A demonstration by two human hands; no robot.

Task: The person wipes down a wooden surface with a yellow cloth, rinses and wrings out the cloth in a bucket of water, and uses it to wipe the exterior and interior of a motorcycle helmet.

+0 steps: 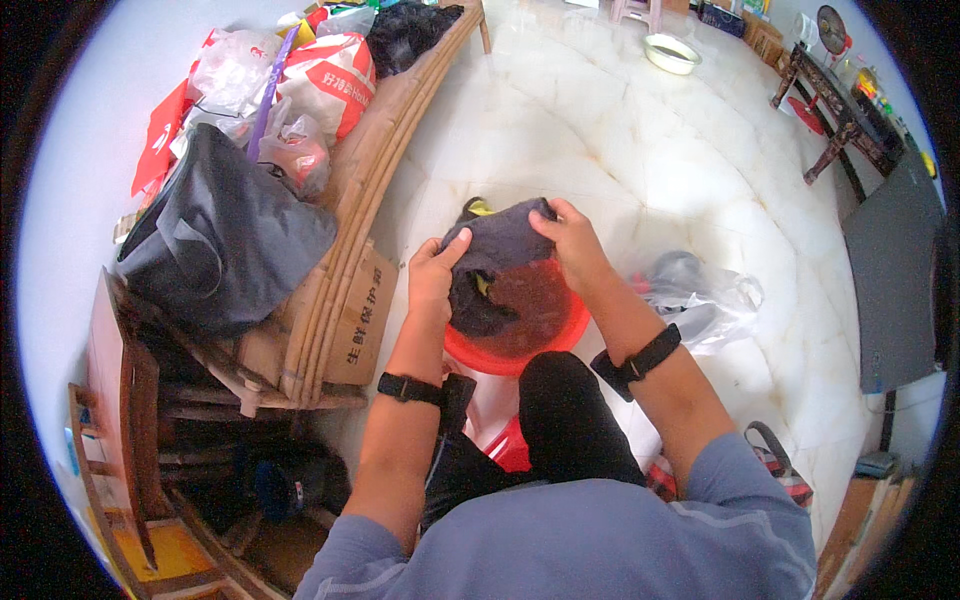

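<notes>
Between my hands a dark grey cloth (501, 234) is spread out above a red plastic basin (555, 341). My left hand (435, 274) grips its left edge, thumb on top. At the upper right corner, my right hand (577, 244) pinches the cloth between thumb and fingers. Murky water (536, 300) fills part of the basin. A darker piece of fabric with yellow patches (480, 311) hangs or lies at the basin's left side; whether it joins the held cloth I cannot tell. The basin stands on the floor just beyond my knees.
Left of me is a bamboo bench (367, 180) with plastic bags (330, 75) and a black bag (225, 232). A cardboard box (364, 315) sits under its edge. On the marble-look floor (540, 135) lie a clear plastic bag (720, 300) and, farther off, a pale basin (673, 60).
</notes>
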